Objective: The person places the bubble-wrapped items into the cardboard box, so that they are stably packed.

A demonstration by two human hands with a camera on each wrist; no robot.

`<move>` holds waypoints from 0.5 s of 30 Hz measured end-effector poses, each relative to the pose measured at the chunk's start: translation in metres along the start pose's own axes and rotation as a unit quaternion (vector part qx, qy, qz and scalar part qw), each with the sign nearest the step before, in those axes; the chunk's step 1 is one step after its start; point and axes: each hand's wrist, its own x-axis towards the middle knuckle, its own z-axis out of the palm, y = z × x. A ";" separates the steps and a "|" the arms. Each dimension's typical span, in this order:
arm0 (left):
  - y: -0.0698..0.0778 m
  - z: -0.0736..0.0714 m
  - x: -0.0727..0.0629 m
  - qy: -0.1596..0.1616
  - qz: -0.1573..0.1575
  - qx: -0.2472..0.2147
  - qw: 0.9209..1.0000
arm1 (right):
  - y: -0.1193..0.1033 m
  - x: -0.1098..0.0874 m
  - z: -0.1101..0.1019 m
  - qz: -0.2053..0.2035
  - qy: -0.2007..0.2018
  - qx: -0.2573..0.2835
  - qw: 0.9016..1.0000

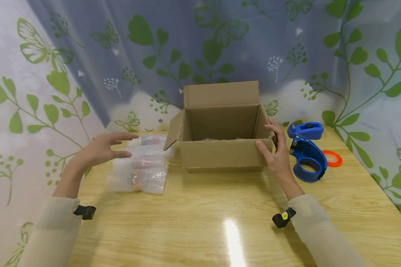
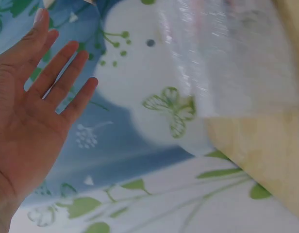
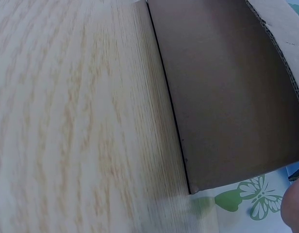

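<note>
An open cardboard box [image 1: 220, 155] stands on the table, its back flap raised and its left flap hanging outward. My right hand [image 1: 276, 154] holds the box's front right corner, thumb on the front face and fingers at the right side. In the right wrist view, the box's side [image 3: 227, 97] fills the right part, with only a bit of the hand at the edge. My left hand [image 1: 101, 148] hovers with spread fingers, palm bare in the left wrist view, touching nothing. Beside it lie several bubble-wrapped items [image 1: 142, 163], whose contents are blurred by the wrap.
To the right of the box are a small blue tape dispenser [image 1: 305, 130], a larger blue tape holder [image 1: 309, 163] and an orange-red tape roll [image 1: 332, 158]. A patterned curtain [image 1: 220, 44] hangs behind the wooden table [image 1: 173, 222].
</note>
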 end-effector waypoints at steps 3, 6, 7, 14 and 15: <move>-0.013 0.009 -0.005 -0.008 -0.008 -0.019 1.000 | 0.000 0.000 -0.001 -0.005 0.001 0.002 1.000; -0.027 0.020 -0.008 -0.014 -0.011 -0.026 1.000 | 0.000 0.000 -0.001 -0.014 0.001 0.007 1.000; -0.031 0.024 -0.009 -0.016 -0.009 -0.031 0.999 | 0.000 0.000 -0.001 -0.017 0.001 0.009 1.000; -0.053 0.055 -0.015 -0.031 0.003 -0.041 0.999 | 0.000 -0.001 -0.001 -0.020 0.000 0.007 1.000; -0.056 0.058 -0.016 -0.030 0.002 -0.035 0.999 | 0.000 -0.001 -0.001 -0.021 -0.001 0.006 1.000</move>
